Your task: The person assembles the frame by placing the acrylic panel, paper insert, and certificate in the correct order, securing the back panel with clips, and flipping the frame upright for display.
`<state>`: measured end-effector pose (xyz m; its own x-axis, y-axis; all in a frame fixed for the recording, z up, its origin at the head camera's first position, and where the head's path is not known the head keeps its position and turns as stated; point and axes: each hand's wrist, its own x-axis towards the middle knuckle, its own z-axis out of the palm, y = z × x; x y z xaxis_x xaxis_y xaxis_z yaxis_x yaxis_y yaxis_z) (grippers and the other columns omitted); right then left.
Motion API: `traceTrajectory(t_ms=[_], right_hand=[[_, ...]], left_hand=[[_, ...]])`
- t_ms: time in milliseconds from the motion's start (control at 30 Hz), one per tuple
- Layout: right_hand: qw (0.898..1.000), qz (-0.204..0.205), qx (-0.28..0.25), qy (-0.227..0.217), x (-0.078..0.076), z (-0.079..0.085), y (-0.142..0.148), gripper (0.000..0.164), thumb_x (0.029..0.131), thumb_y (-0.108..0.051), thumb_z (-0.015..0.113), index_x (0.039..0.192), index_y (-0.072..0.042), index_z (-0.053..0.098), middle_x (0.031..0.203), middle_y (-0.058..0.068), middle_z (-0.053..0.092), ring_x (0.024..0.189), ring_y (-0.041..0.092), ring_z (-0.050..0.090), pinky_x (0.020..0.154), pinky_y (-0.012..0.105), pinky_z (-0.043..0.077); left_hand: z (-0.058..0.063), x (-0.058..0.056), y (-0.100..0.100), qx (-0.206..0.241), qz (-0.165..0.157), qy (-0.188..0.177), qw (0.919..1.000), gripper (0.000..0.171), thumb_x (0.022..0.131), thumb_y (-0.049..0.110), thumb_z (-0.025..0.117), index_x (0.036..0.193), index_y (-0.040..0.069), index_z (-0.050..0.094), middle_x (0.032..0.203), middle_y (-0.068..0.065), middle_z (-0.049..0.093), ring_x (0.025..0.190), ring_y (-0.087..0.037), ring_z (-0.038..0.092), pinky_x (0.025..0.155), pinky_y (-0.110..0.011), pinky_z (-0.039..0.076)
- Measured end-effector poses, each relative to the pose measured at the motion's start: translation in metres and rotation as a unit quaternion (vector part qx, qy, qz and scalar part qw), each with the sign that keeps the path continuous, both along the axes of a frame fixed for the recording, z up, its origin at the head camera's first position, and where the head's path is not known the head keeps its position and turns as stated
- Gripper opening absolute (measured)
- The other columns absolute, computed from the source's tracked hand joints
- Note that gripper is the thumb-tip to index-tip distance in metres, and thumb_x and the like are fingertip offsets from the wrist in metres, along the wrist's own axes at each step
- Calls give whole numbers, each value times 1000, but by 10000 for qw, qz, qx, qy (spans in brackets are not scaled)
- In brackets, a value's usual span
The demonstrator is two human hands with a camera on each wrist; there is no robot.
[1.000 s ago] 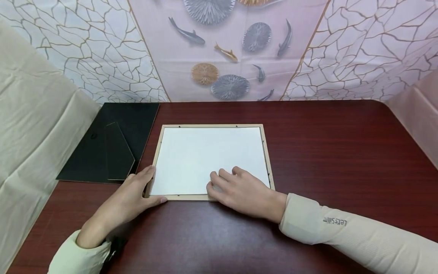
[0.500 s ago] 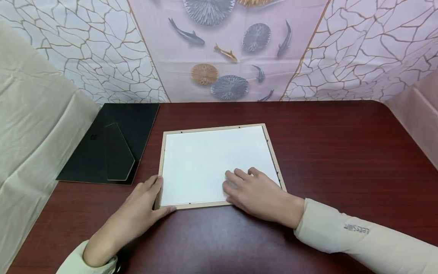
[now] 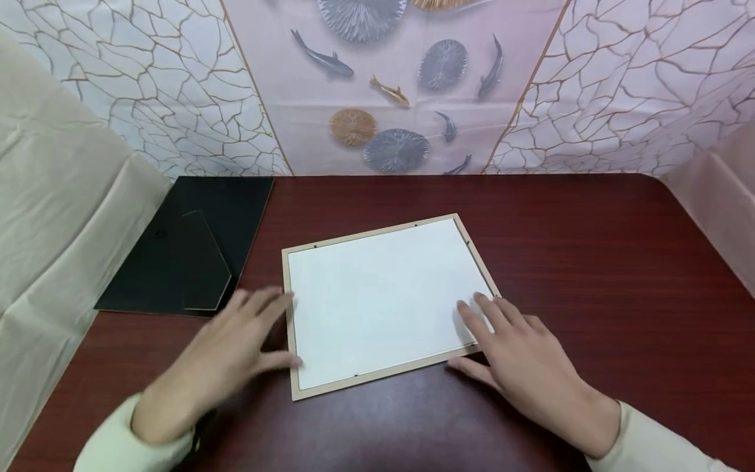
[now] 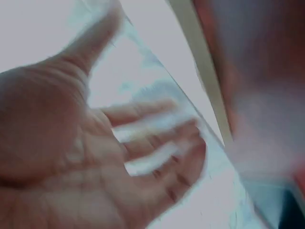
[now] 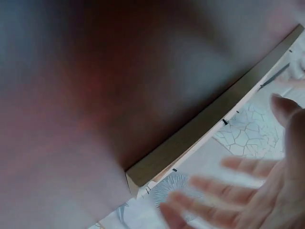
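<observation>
With left hand (image 3: 227,354) and right hand (image 3: 522,364) spread at its ends, we are apparently positioning the picture frame (image 3: 401,368), lying askew mid-view; any turning is probably calling for gripping both edges.

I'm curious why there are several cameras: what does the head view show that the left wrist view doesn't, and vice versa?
Only the head view shows the right hand and the flat leg on the black board.
Only the left wrist view shows the palm of the left hand.
Both share the left hand and an edge of the wooden frame.
</observation>
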<state>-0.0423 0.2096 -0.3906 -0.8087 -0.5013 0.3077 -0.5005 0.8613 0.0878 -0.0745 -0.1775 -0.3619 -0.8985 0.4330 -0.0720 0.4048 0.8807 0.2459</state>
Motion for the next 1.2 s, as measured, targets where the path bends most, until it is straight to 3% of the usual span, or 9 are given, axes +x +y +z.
traceTrajectory(t_ms=[100,233,367,533,633,767,833,1000,1200], right_hand=[[9983,-210,-216,497,8,-6,-1,90,103,-76,21,135,-4,63,129,24,67,105,41,70,59,50,56],[9930,-400,-198,1092,10,-9,-6,92,105,-74,16,130,-1,67,119,28,67,85,41,68,48,45,51],[9886,-487,-191,1415,8,-10,-10,91,106,-72,16,124,0,69,107,28,67,66,36,60,38,38,42],[9864,-476,-115,1571,2,-13,-11,92,106,-71,12,119,0,69,88,22,62,55,31,51,31,34,33],[9889,-494,-87,1399,-1,-12,-8,90,103,-74,19,120,0,68,83,18,60,55,31,52,30,35,32],[9969,-773,-124,125,-8,-1,2,78,92,-71,57,130,-3,62,105,21,68,73,36,62,35,42,42],[9923,-983,-159,-737,-17,8,9,82,84,-65,71,138,-5,58,124,24,68,89,42,67,45,50,50],[9702,-1134,-211,-2129,-50,23,28,94,86,-64,76,152,-4,45,145,28,60,117,50,62,77,66,54],[9565,-1173,-160,-2665,-85,31,41,102,86,-63,78,158,-4,37,147,32,56,125,54,56,88,70,50]], left_hand=[[0,-32,-10,132,-634,97,9979,102,73,59,87,157,15,49,162,-18,45,135,-39,48,99,-64,50],[-1,-63,-9,-8,-1130,-204,9934,116,65,61,90,162,20,42,171,-17,30,145,-42,39,103,-68,45],[-4,-81,-9,-83,-1089,-701,9915,121,62,60,92,163,20,39,174,-19,21,152,-46,28,107,-74,37],[-6,-91,-11,11,-922,-1037,9903,122,62,56,93,163,16,39,174,-21,18,153,-48,25,110,-78,32],[-7,-91,-11,39,-908,-1107,9897,121,63,56,93,163,15,39,175,-21,16,153,-49,24,111,-78,31],[-7,-85,-9,19,-929,-1059,9900,119,66,55,93,164,16,38,174,-23,18,151,-49,28,111,-73,36],[-7,-78,-8,-20,-948,-969,9908,116,68,55,93,163,17,39,173,-25,20,148,-49,31,110,-70,39],[-9,-59,-2,-88,-1004,-519,9936,104,75,52,90,161,16,43,168,-27,30,140,-49,43,105,-66,46],[-12,-30,14,-244,-1045,362,9936,86,85,49,82,155,11,50,156,-26,48,121,-47,57,94,-57,55]])
